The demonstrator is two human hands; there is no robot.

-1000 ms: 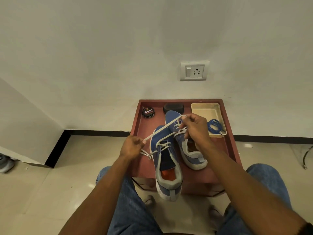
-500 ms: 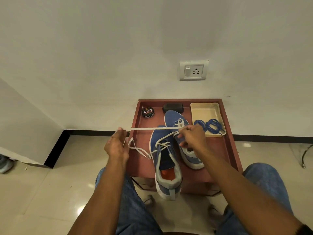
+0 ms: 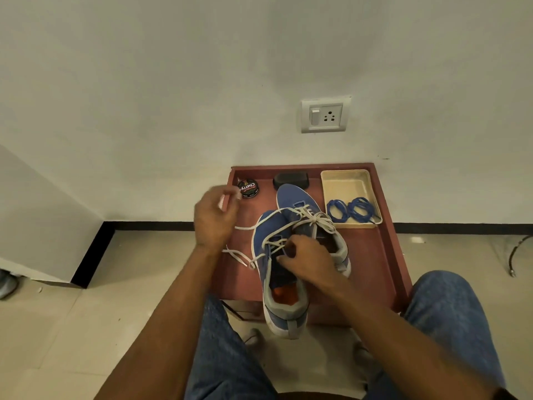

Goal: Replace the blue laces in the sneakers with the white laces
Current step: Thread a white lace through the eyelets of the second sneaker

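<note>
Left hand [image 3: 215, 216] up at centre frame, pinching the white lace [image 3: 277, 226] end. Right hand [image 3: 305, 259] curls onto the near sneaker [image 3: 277, 272] at the eyelets, steadying it; exact grip unclear. That lace looks soft and floppy, so take it near the stiff tip. Beige tray [image 3: 347, 183], upper right of the table, holds the coiled blue laces [image 3: 350, 209].

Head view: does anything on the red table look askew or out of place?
Mostly tidy. The near sneaker overhangs the table's front edge at the heel and overlaps the far sneaker. The removed blue laces lie coiled in the cream tray.
</note>
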